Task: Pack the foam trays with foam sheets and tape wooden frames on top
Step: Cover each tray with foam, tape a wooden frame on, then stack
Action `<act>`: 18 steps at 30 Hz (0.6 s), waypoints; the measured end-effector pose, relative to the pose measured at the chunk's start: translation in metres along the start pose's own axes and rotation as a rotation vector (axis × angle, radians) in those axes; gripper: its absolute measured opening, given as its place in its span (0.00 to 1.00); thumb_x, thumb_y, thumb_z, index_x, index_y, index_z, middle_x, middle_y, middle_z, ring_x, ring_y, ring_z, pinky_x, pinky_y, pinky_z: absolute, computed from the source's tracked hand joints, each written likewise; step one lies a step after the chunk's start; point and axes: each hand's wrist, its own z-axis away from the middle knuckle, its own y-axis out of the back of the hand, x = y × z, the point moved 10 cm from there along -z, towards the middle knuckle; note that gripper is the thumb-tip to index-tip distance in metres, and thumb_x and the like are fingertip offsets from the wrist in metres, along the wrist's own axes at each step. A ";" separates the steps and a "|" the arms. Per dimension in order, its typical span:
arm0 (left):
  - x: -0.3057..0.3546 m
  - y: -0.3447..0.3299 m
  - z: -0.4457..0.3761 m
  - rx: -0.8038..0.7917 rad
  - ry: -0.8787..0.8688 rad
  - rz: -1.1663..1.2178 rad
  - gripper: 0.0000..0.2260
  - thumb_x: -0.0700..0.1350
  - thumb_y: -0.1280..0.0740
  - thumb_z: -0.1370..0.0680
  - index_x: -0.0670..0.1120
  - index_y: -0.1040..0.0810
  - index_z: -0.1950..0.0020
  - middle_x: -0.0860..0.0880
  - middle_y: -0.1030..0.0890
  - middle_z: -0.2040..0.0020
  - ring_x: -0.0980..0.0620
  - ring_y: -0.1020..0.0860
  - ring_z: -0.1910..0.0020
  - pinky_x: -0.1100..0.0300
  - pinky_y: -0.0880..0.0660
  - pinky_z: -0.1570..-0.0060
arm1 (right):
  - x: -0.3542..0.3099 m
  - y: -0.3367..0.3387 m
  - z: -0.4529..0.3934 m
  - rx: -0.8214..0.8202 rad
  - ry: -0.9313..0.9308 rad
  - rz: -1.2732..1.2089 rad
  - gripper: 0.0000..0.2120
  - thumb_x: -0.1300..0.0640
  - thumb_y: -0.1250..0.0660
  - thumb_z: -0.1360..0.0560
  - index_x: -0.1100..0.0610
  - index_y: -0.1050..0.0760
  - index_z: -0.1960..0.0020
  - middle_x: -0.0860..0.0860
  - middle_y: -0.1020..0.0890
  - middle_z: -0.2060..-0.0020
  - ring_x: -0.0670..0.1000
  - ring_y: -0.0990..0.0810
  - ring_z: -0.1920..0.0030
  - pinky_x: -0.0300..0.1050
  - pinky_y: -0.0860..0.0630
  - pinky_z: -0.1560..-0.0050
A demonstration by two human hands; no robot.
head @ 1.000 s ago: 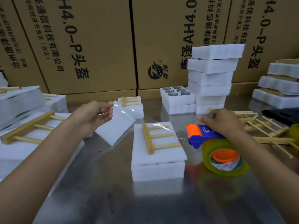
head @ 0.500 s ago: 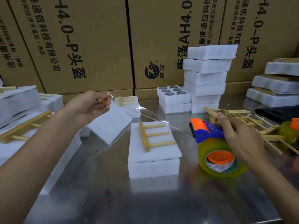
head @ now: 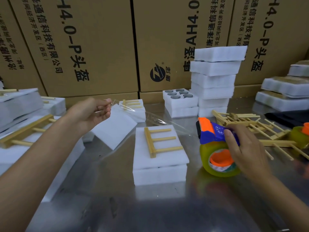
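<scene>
A white foam tray [head: 158, 173] covered by a foam sheet stands at the middle of the metal table, with a wooden frame [head: 157, 141] lying on top. My left hand [head: 91, 113] is raised to its left and pinches the free end of a clear tape strip [head: 150, 117]. The strip stretches above the tray's far edge to the blue and orange tape dispenser [head: 215, 146]. My right hand [head: 245, 148] grips that dispenser at the tray's right, its yellowish roll resting on the table.
Taped trays with frames [head: 25, 136] pile up at the left, a loose foam sheet [head: 115, 129] leans beside them. Behind stand a tray with round holes [head: 179, 99] and a tall foam stack [head: 215, 77]. Loose wooden frames [head: 247, 124] and a second tape roll [head: 299, 134] lie right. Cardboard boxes [head: 93, 44] wall the back.
The tape strip has grown longer between my hands. My right hand with the dispenser pulled rightward and toward me, while my left hand held the free end up at the left.
</scene>
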 end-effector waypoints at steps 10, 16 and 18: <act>-0.003 0.017 0.007 0.015 0.008 0.007 0.03 0.36 0.33 0.21 0.39 0.21 0.49 0.47 0.23 0.64 0.57 0.23 0.73 0.67 0.22 0.68 | 0.012 -0.044 -0.020 -0.489 -0.292 -0.148 0.10 0.44 0.47 0.20 0.46 0.29 0.51 0.50 0.24 0.53 0.51 0.25 0.53 0.50 0.30 0.56; 0.015 0.010 0.012 0.002 -0.034 -0.017 0.04 0.36 0.34 0.20 0.40 0.21 0.54 0.50 0.24 0.70 0.58 0.25 0.73 0.68 0.23 0.70 | 0.035 -0.061 -0.021 -0.560 -0.713 -0.263 0.18 0.37 0.39 0.28 0.50 0.22 0.54 0.56 0.16 0.61 0.58 0.18 0.55 0.51 0.24 0.52; 0.018 0.009 0.012 0.001 -0.037 -0.026 0.04 0.37 0.35 0.20 0.41 0.22 0.54 0.51 0.23 0.73 0.58 0.25 0.74 0.68 0.23 0.71 | 0.033 -0.065 -0.023 -0.558 -0.674 -0.267 0.21 0.36 0.40 0.25 0.52 0.20 0.55 0.52 0.16 0.70 0.55 0.16 0.63 0.45 0.25 0.61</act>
